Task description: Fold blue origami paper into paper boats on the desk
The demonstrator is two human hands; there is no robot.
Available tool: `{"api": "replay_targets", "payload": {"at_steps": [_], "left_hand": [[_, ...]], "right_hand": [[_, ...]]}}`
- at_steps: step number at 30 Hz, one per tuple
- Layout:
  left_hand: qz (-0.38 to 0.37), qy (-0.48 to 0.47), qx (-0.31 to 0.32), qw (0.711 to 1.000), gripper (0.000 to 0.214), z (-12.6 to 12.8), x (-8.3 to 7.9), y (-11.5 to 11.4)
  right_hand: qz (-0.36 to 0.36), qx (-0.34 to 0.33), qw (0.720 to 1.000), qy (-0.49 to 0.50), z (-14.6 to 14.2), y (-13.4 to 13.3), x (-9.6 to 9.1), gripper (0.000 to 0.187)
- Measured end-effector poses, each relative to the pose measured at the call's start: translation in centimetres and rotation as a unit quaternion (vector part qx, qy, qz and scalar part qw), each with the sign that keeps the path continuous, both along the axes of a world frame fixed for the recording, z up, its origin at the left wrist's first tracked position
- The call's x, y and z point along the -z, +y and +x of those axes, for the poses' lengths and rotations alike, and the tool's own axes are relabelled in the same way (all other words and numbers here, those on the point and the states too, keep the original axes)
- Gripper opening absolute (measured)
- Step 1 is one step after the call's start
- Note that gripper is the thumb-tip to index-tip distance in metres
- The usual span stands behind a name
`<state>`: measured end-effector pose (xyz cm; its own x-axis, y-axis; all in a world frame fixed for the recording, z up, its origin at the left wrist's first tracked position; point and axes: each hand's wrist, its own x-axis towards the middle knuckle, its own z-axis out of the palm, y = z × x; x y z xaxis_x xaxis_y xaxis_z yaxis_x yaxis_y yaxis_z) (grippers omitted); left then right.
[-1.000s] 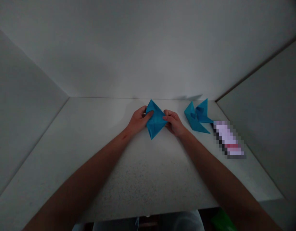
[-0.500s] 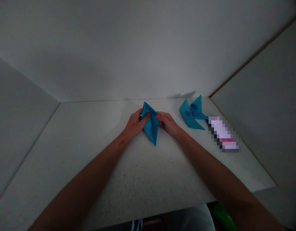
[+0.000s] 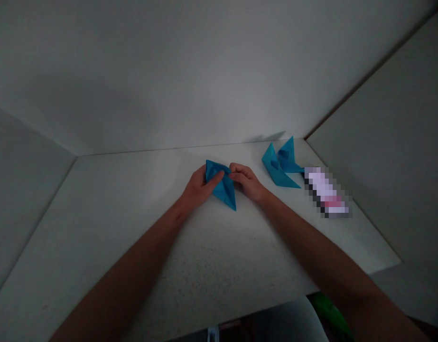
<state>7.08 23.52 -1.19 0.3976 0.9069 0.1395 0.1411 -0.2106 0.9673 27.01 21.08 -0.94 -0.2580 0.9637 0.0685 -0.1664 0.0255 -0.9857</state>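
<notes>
A piece of folded blue paper (image 3: 225, 192) is held between both hands above the middle of the pale table. My left hand (image 3: 201, 184) grips its left side, thumb lying across the front and fingers behind. At its upper right edge, my right hand (image 3: 247, 180) pinches the paper between thumb and curled fingers. The paper has pointed ends at upper left and lower right. To the right of my right hand, two folded blue paper boats (image 3: 278, 176) stand close together on the table, apart from both hands.
A phone-like object (image 3: 325, 191), blurred by blocks, lies right of the boats. The table (image 3: 133, 190) meets a white wall (image 3: 190, 85) behind and panels on both sides. Below the front edge are a leg and something green (image 3: 330, 311).
The folded paper has turned, its top point swinging left and its lower point right. My right fingers have shifted slightly along its upper edge. The camera view has tilted a little.
</notes>
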Motion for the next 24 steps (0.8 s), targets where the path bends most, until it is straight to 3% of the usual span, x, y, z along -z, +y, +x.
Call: {"api": "replay_targets", "payload": {"at_steps": [6,11,14,18,24], "left_hand": [[0.038,-0.006,0.051,0.998,0.070,0.0,0.0,-0.4],[0.060,0.032,0.037,0.997,0.041,-0.2,0.2,-0.1],[0.058,0.048,0.028,0.997,0.037,-0.3,0.0,-0.1],[0.066,0.034,0.017,0.997,0.053,-0.2,-0.1,-0.1],[0.053,0.007,0.006,0.999,0.079,0.0,-0.2,-0.1]], "right_hand": [[0.051,-0.015,0.998,-0.026,-0.3,0.0,-0.5,0.044],[0.085,-0.002,0.996,-0.033,-0.3,0.3,-0.2,0.039],[0.080,0.020,0.995,-0.048,-0.3,0.4,0.2,0.038],[0.072,0.074,0.993,-0.060,-0.3,0.7,0.6,0.036],[0.126,0.142,0.979,-0.070,-0.4,0.6,0.3,0.032]]}}
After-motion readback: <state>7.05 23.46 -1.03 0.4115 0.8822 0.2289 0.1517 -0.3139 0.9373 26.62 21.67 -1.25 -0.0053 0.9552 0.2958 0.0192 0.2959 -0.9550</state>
